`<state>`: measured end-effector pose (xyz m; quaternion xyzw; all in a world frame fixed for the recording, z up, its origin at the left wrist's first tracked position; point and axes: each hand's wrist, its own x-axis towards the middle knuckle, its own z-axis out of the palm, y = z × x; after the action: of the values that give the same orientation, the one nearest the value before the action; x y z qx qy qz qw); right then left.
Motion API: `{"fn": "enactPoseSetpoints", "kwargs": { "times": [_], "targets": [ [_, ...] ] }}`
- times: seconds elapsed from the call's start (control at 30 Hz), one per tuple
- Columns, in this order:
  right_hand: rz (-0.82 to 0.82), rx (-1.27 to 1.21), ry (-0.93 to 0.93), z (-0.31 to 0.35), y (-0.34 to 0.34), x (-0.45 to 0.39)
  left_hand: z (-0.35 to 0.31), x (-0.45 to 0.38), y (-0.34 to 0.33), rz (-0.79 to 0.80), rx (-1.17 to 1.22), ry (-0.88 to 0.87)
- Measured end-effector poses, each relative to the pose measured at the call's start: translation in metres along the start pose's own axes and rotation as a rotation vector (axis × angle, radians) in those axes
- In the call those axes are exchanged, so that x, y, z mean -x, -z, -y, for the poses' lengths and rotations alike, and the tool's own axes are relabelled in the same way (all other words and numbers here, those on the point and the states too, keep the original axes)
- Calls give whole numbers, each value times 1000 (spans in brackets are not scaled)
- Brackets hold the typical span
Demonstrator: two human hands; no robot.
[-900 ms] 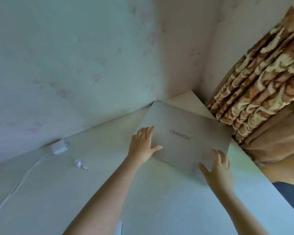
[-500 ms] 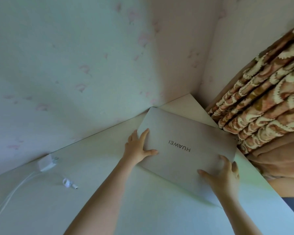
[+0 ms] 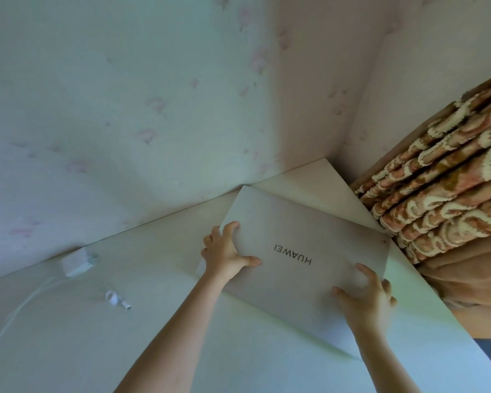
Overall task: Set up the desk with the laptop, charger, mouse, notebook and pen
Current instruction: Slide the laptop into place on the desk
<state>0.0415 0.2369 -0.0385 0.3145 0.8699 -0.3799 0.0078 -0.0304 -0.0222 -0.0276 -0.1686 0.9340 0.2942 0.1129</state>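
Both hands had shifted from resting flat on the closed Huawei laptop (image 3: 304, 259) to gripping its edges: left hand (image 3: 227, 255) fingers curled over the left side, right hand (image 3: 366, 297) clasping the near-right corner. It lay askew in the desk (image 3: 182, 350) corner; the charger (image 3: 78, 262) waited leftward.

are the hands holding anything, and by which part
Both grip the closed laptop: the left hand on its left edge, thumb on the lid, and the right hand at its near right corner, fingers spread on the lid.
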Motion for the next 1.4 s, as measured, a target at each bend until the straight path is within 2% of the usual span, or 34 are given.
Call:
{"fn": "enactPoseSetpoints", "kwargs": {
  "times": [0.37,0.67,1.03,1.23,1.4],
  "targets": [
    [74,2,227,36,-26,60,86,57,55,-200,28,136],
    [188,-20,437,75,-69,157,197,155,116,-390,74,289],
    [386,64,623,78,-133,329,357,308,161,-436,136,502],
    [379,142,647,61,-166,411,429,367,167,-429,133,547],
    [378,198,596,31,-173,444,463,395,152,-410,93,524]
  ]
}}
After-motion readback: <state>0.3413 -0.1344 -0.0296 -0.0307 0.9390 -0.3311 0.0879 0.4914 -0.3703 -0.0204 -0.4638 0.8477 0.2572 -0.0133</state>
